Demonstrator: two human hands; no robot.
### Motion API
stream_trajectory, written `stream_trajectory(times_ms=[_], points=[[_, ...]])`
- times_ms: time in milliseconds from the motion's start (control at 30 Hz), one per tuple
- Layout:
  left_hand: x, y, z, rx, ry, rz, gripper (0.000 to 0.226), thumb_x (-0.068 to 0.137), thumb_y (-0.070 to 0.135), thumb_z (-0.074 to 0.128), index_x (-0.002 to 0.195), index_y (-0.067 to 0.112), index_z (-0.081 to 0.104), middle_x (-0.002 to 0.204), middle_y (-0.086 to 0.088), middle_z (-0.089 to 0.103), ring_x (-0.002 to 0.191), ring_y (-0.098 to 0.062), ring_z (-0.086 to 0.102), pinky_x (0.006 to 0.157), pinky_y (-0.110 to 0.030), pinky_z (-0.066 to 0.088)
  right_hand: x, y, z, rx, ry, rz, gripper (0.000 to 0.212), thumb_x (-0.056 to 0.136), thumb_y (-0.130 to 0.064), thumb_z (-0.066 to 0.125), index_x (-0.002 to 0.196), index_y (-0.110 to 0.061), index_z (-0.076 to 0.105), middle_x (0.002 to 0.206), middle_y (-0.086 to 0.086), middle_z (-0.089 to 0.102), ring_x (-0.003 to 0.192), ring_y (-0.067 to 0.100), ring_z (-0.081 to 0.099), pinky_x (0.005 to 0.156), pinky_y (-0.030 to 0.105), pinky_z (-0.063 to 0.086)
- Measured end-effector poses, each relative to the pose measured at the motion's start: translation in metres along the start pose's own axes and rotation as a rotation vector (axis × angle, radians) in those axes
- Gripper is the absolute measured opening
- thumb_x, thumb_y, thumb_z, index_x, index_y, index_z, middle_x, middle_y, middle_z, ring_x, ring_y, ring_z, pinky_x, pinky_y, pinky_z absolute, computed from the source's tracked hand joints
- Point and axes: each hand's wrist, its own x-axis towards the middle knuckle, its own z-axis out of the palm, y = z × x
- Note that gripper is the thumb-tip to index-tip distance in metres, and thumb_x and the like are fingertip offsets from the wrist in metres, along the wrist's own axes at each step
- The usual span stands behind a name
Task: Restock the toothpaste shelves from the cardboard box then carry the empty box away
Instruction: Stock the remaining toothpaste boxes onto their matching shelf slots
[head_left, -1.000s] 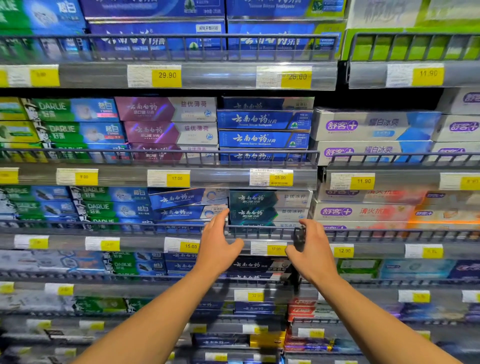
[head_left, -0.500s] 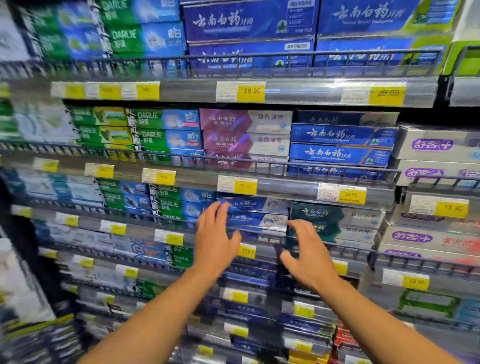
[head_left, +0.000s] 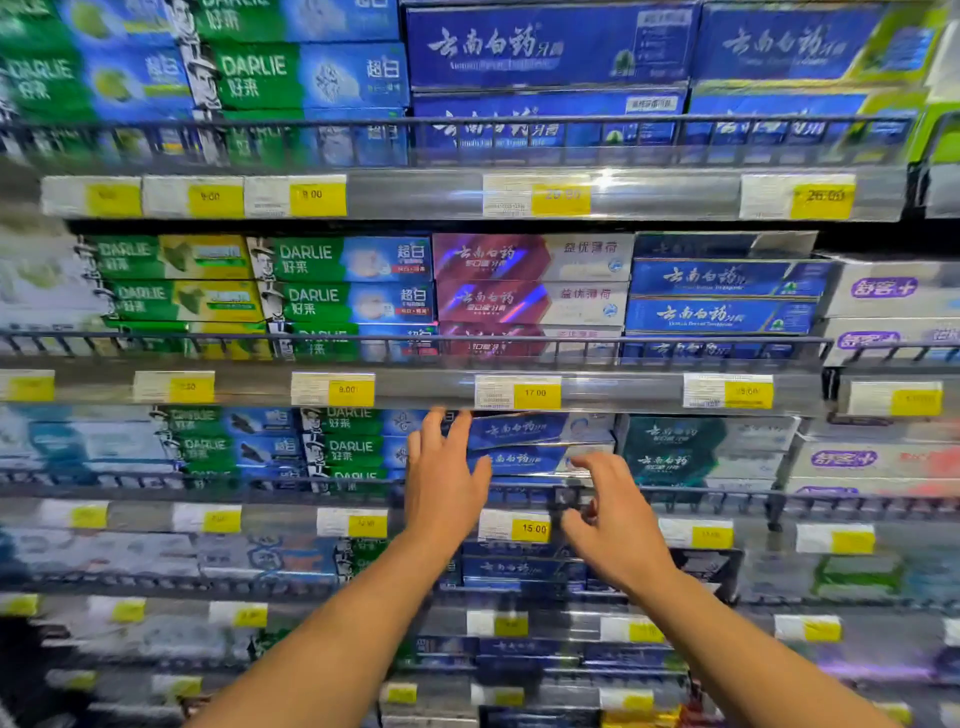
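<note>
Both my hands are raised at a stack of blue toothpaste boxes (head_left: 535, 441) on the third shelf, above the 15.00 price tag (head_left: 514, 527). My left hand (head_left: 444, 478) has straight fingers against the left end of the stack. My right hand (head_left: 613, 514) hovers at the right end with loosely bent fingers over the wire shelf rail (head_left: 701, 501), holding nothing. The cardboard box is out of view.
Shelves of toothpaste fill the view: green Darlie boxes (head_left: 343, 275) at left, maroon boxes (head_left: 530, 280) in the middle, dark teal boxes (head_left: 701, 447) to the right of my hands, white boxes (head_left: 893, 291) at far right. Each shelf has a wire front rail.
The view has swung left and drawn closer to the shelves. Both hands have shifted from the teal stack's rail to the blue boxes to its left.
</note>
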Motion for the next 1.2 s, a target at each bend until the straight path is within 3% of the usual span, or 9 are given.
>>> stream_trajectory(times_ms=[200, 367, 567, 633, 700, 833, 933, 1033, 1200], points=[[0.002, -0.009, -0.004, -0.136, 0.089, 0.074, 0.039, 0.094, 0.023, 0.058, 0.133, 0.022, 0.052, 0.138, 0.001, 0.039, 0.123, -0.018, 0.037, 0.094, -0.028, 0.036, 0.0, -0.005, 0.008, 0.002, 0.028, 0.071, 0.048, 0.087, -0.023, 0.06, 0.132, -0.025, 0.043, 0.131, -0.008, 0.039, 0.066, 0.01, 0.053, 0.071, 0.035, 0.049], [0.005, -0.006, 0.003, -0.295, 0.131, 0.051, 0.031, 0.093, 0.021, 0.062, 0.123, 0.02, 0.057, 0.116, 0.004, 0.057, 0.105, -0.02, 0.053, 0.086, -0.031, 0.043, 0.009, -0.006, 0.004, 0.032, 0.078, 0.108, 0.041, 0.087, -0.021, 0.058, 0.125, -0.027, 0.047, 0.124, -0.007, 0.042, 0.065, 0.014, 0.056, 0.072, 0.039, 0.051], [0.005, -0.016, 0.003, -0.505, 0.178, -0.071, 0.028, 0.092, 0.014, 0.063, 0.118, 0.023, 0.059, 0.099, 0.004, 0.061, 0.091, -0.02, 0.059, 0.075, -0.031, 0.044, 0.015, -0.003, 0.003, 0.059, 0.162, 0.164, 0.052, 0.088, -0.02, 0.058, 0.137, -0.022, 0.04, 0.13, -0.003, 0.042, 0.066, 0.01, 0.058, 0.067, 0.032, 0.049], [0.008, -0.017, 0.004, -0.506, 0.189, -0.073, 0.029, 0.091, 0.015, 0.063, 0.118, 0.024, 0.058, 0.099, 0.003, 0.061, 0.089, -0.019, 0.059, 0.073, -0.029, 0.043, 0.015, -0.004, 0.004, 0.076, 0.196, 0.178, 0.059, 0.09, -0.019, 0.057, 0.144, -0.02, 0.034, 0.138, -0.002, 0.039, 0.082, 0.013, 0.06, 0.075, 0.033, 0.049], [0.01, -0.016, 0.005, -0.491, 0.223, -0.055, 0.025, 0.09, 0.015, 0.064, 0.111, 0.026, 0.056, 0.099, 0.008, 0.055, 0.085, -0.019, 0.059, 0.071, -0.031, 0.047, 0.015, -0.005, 0.004, 0.078, 0.226, 0.19, 0.062, 0.091, -0.017, 0.057, 0.146, -0.018, 0.03, 0.143, -0.003, 0.035, 0.093, 0.019, 0.056, 0.081, 0.035, 0.048], [0.012, -0.014, 0.01, -0.492, 0.287, -0.097, 0.021, 0.088, 0.012, 0.067, 0.093, 0.026, 0.052, 0.088, 0.01, 0.054, 0.075, -0.017, 0.058, 0.069, -0.041, 0.054, 0.015, -0.006, 0.003, -0.001, 0.235, 0.132, 0.063, 0.088, -0.017, 0.058, 0.145, -0.019, 0.032, 0.144, -0.004, 0.031, 0.094, 0.009, 0.047, 0.078, 0.027, 0.044], [0.013, -0.013, 0.014, -0.517, 0.297, -0.151, 0.019, 0.089, 0.016, 0.068, 0.093, 0.028, 0.053, 0.078, 0.005, 0.062, 0.075, -0.019, 0.061, 0.069, -0.042, 0.055, 0.014, -0.004, 0.003, -0.017, 0.221, 0.116, 0.063, 0.087, -0.017, 0.059, 0.145, -0.019, 0.032, 0.144, -0.005, 0.031, 0.092, 0.01, 0.047, 0.077, 0.028, 0.045], [0.012, -0.012, 0.016, -0.526, 0.285, -0.195, 0.013, 0.089, 0.021, 0.067, 0.1, 0.023, 0.06, 0.081, 0.003, 0.066, 0.076, -0.017, 0.062, 0.069, -0.037, 0.054, 0.012, -0.005, 0.003, 0.005, 0.222, 0.124, 0.063, 0.088, -0.017, 0.059, 0.145, -0.02, 0.032, 0.144, -0.006, 0.032, 0.078, 0.015, 0.052, 0.075, 0.036, 0.05], [0.013, -0.012, 0.014, -0.471, 0.192, -0.21, 0.035, 0.087, 0.032, 0.07, 0.115, 0.014, 0.062, 0.095, -0.004, 0.066, 0.087, -0.022, 0.06, 0.075, -0.035, 0.049, 0.008, -0.006, 0.006, 0.027, 0.225, 0.114, 0.058, 0.087, -0.013, 0.059, 0.141, -0.018, 0.036, 0.137, -0.003, 0.036, 0.072, 0.011, 0.051, 0.07, 0.032, 0.047]])
